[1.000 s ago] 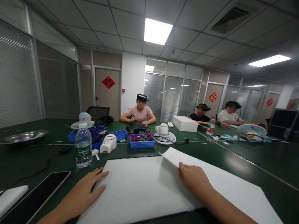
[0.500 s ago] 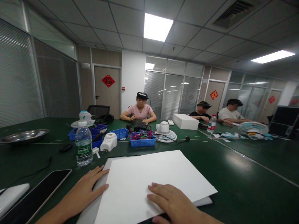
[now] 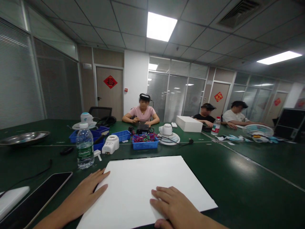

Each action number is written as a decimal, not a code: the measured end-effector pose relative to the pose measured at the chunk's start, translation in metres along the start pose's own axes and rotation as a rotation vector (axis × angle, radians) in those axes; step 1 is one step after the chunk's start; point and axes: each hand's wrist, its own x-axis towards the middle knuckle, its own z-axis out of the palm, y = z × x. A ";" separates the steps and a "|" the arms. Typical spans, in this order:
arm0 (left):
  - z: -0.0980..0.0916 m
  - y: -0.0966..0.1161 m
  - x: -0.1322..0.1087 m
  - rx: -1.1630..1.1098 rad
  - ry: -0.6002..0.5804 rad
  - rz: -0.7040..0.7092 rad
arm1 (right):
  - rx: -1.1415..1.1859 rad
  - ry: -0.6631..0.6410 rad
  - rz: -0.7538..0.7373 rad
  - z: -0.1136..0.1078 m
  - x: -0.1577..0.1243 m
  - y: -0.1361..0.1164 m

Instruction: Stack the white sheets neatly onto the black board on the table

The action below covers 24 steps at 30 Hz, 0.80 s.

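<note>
A large white sheet (image 3: 133, 181) lies flat on the green table in front of me, with thin dark edges showing along its right and back sides. My left hand (image 3: 87, 190) rests at the sheet's left edge, its fingers spread and its fingertips on the white surface. On the sheet's right part lies my right hand (image 3: 173, 203), palm down, with the fingers stretched out towards the left. Neither hand grips anything.
Left of my hand are a black phone-like slab (image 3: 35, 198), a white device (image 3: 14, 198) and a water bottle (image 3: 85, 146). Beyond the sheet stand a blue tray of wires (image 3: 145, 145), white fan parts (image 3: 169, 138) and a white box (image 3: 189, 124). Three people sit across the table.
The white sheet has shifted and turned slightly to the left. It now covers the lighter layer that showed beneath it. Both hands have stayed in nearly the same places.
</note>
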 end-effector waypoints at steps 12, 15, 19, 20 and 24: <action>0.006 -0.004 0.000 -0.003 -0.045 -0.032 | 0.107 0.072 0.041 0.004 -0.002 0.005; 0.004 0.000 0.001 0.009 -0.057 -0.039 | 0.158 0.046 0.024 0.000 -0.005 0.008; 0.002 0.002 0.002 0.007 -0.062 -0.008 | 0.137 0.115 0.032 0.001 -0.007 0.012; 0.002 0.002 0.002 0.003 -0.061 -0.004 | 0.110 0.139 0.020 0.002 -0.007 0.013; 0.006 -0.003 0.003 -0.016 -0.060 -0.016 | -0.115 0.299 -0.152 0.007 -0.006 0.012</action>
